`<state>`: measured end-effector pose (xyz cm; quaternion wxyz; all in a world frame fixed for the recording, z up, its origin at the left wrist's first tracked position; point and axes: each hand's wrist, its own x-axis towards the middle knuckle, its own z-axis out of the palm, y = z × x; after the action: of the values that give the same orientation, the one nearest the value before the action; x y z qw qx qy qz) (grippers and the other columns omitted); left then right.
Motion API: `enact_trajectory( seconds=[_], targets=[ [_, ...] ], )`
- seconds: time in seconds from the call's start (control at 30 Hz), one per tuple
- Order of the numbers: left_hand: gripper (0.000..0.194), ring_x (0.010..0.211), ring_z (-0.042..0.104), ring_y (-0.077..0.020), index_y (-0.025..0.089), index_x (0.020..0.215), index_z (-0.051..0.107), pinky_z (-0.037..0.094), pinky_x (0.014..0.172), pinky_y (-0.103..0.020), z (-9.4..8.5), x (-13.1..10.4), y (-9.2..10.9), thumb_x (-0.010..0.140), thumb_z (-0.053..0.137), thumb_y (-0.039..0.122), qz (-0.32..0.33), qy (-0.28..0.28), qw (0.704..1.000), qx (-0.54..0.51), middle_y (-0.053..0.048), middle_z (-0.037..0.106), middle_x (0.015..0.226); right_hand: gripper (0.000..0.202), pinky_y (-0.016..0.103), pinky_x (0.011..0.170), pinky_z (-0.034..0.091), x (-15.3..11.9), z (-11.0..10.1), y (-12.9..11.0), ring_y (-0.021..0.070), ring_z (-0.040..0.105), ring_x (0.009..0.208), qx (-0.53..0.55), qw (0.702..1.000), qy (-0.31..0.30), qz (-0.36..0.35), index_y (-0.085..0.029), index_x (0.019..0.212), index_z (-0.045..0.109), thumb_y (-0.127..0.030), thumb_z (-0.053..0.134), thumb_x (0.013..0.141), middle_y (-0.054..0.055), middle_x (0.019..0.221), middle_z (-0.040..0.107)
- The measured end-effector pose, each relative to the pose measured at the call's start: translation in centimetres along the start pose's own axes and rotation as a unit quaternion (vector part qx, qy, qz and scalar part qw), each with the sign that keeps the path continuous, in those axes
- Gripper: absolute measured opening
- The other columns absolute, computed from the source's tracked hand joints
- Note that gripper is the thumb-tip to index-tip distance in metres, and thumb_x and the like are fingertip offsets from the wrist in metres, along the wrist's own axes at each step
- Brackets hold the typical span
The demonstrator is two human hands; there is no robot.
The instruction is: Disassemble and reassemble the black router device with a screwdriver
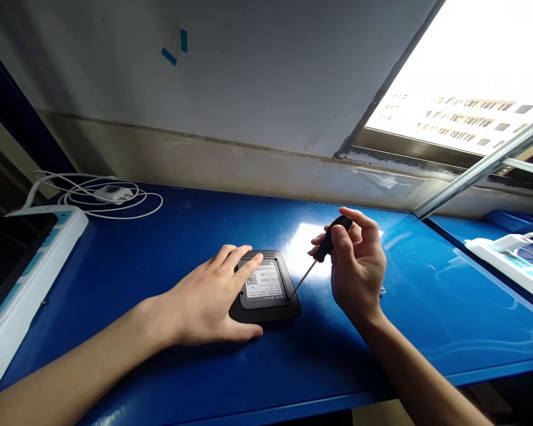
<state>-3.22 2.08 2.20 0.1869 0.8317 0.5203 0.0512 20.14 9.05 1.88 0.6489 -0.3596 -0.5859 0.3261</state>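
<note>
A black square device (282,313) with rounded corners lies on the blue table, its white printed label (263,281) facing up. Over its left side rests my left hand (208,296), fingers spread across the top and the thumb along the near edge. My right hand (359,260) is closed around the black and yellow handle of a screwdriver (326,244). The screwdriver slants down to the left, and its tip meets the device near the right corner of the label recess.
A white power strip (73,228) with a dark-screened device (15,236) on it stands at the left. Behind it lies a white charger (113,194) with coiled cable. Another power strip (515,266) is at the right, beyond a metal-framed clear partition (479,171). A wall closes the back.
</note>
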Motion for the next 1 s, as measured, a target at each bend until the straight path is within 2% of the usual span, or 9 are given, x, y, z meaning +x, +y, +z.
enact_trajectory(
  seconds=[0.13, 0.2, 0.3, 0.4, 0.6, 0.73, 0.83, 0.9, 1.0],
  targets=[
    [0.109, 0.156, 0.027, -0.0372, 0.018, 0.165, 0.028, 0.041, 0.120, -0.053, 0.16, -0.04, -0.02, 0.079, 0.073, 0.067, 0.006, 0.003, 1.000, 0.003, -0.017, 0.028, 0.171, 0.026, 0.028, 0.052, 0.062, 0.03, -0.15, -0.25, 0.0163, 0.074, 0.068, 0.053, 0.998, -0.015, 0.025, -0.026, 0.117, 0.064, -0.026, 0.048, 0.097, 0.001, 0.088, 0.072],
    [0.108, 0.156, 0.027, -0.0374, 0.018, 0.165, 0.028, 0.040, 0.121, -0.053, 0.24, -0.04, -0.10, 0.079, 0.074, 0.067, 0.008, 0.007, 1.000, 0.002, -0.017, 0.029, 0.171, 0.026, 0.029, 0.053, 0.062, 0.00, -0.18, -0.32, 0.0175, 0.075, 0.067, 0.061, 0.997, -0.026, 0.027, -0.025, 0.118, 0.063, -0.029, 0.045, 0.099, 0.003, 0.090, 0.075],
    [0.109, 0.155, 0.029, -0.0393, 0.019, 0.165, 0.028, 0.042, 0.119, -0.055, 0.33, -0.03, -0.26, 0.078, 0.074, 0.067, 0.008, 0.015, 1.000, -0.003, -0.018, 0.029, 0.170, 0.023, 0.028, 0.050, 0.061, -0.02, -0.16, -0.21, 0.0162, 0.074, 0.066, 0.030, 0.999, -0.016, -0.003, -0.027, 0.117, 0.063, -0.041, 0.054, 0.101, 0.001, 0.093, 0.070],
    [0.109, 0.154, 0.030, -0.0407, 0.019, 0.165, 0.028, 0.044, 0.117, -0.056, 0.41, -0.01, -0.41, 0.079, 0.073, 0.067, 0.010, 0.018, 1.000, -0.008, -0.018, 0.029, 0.170, 0.021, 0.024, 0.047, 0.059, 0.03, -0.18, -0.04, 0.0130, 0.070, 0.064, -0.011, 1.000, 0.009, -0.012, -0.029, 0.115, 0.066, -0.041, 0.064, 0.098, -0.002, 0.090, 0.063],
    [0.108, 0.154, 0.030, -0.0397, 0.022, 0.164, 0.028, 0.043, 0.117, -0.055, 0.64, -0.01, -0.57, 0.078, 0.073, 0.068, 0.017, 0.024, 1.000, -0.010, -0.017, 0.030, 0.170, 0.026, 0.028, 0.055, 0.062, -0.08, -0.15, -0.31, 0.0168, 0.072, 0.072, 0.039, 0.999, 0.006, 0.017, -0.024, 0.115, 0.067, -0.032, 0.046, 0.102, 0.004, 0.095, 0.073],
    [0.108, 0.154, 0.032, -0.0404, 0.021, 0.165, 0.028, 0.043, 0.118, -0.055, 0.56, -0.11, -0.51, 0.078, 0.074, 0.067, 0.014, 0.025, 1.000, -0.012, -0.017, 0.030, 0.170, 0.027, 0.027, 0.054, 0.062, -0.25, 0.04, -0.38, 0.0165, 0.073, 0.077, 0.003, 1.000, 0.008, -0.002, -0.027, 0.119, 0.065, -0.045, 0.054, 0.102, 0.002, 0.098, 0.069],
    [0.108, 0.154, 0.031, -0.0397, 0.020, 0.164, 0.028, 0.043, 0.118, -0.054, 0.38, -0.10, -0.39, 0.079, 0.073, 0.067, 0.015, 0.020, 1.000, -0.010, -0.017, 0.030, 0.170, 0.030, 0.023, 0.049, 0.060, -0.18, 0.05, -0.21, 0.0149, 0.071, 0.073, -0.039, 0.999, 0.020, 0.003, -0.029, 0.121, 0.067, -0.046, 0.066, 0.096, 0.000, 0.091, 0.064],
    [0.107, 0.154, 0.031, -0.0387, 0.019, 0.164, 0.029, 0.043, 0.118, -0.054, 0.28, -0.06, -0.31, 0.079, 0.073, 0.066, 0.016, 0.017, 1.000, -0.008, -0.017, 0.031, 0.169, 0.029, 0.024, 0.049, 0.061, -0.09, -0.02, -0.10, 0.0154, 0.070, 0.074, -0.035, 0.999, 0.023, 0.014, -0.029, 0.122, 0.068, -0.043, 0.065, 0.097, 0.001, 0.091, 0.065],
    [0.107, 0.155, 0.030, -0.0386, 0.018, 0.164, 0.029, 0.043, 0.118, -0.054, 0.26, -0.05, -0.27, 0.079, 0.074, 0.065, 0.015, 0.018, 1.000, -0.006, -0.018, 0.031, 0.169, 0.026, 0.026, 0.054, 0.063, -0.06, -0.12, -0.08, 0.0168, 0.071, 0.079, 0.007, 1.000, 0.016, 0.018, -0.027, 0.119, 0.067, -0.037, 0.053, 0.101, 0.003, 0.096, 0.070]
  ],
)
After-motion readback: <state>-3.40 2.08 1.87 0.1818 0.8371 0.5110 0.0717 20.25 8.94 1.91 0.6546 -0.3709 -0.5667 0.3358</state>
